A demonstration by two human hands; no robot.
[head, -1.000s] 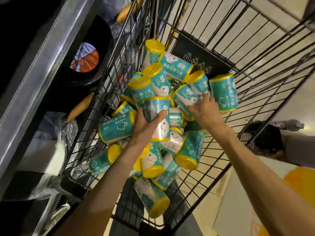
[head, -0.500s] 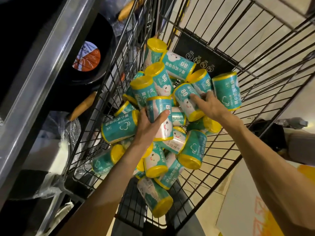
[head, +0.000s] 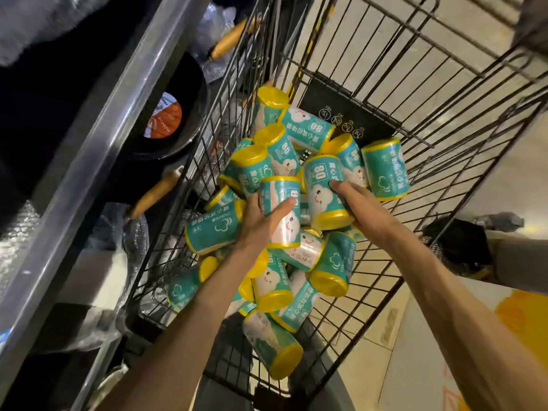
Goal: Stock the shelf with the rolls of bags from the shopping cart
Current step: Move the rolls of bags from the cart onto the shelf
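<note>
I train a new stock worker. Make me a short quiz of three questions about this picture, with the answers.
1. True or false: the left hand holds nothing.
2. What colour are the ends of the rolls of bags?
3. The right hand has its grip on: A) the cart wire, B) a roll marked 80, C) a wooden handle.

Key: 1 false, it holds a roll; 2 yellow; 3 B. All rolls lie in the shopping cart.
</note>
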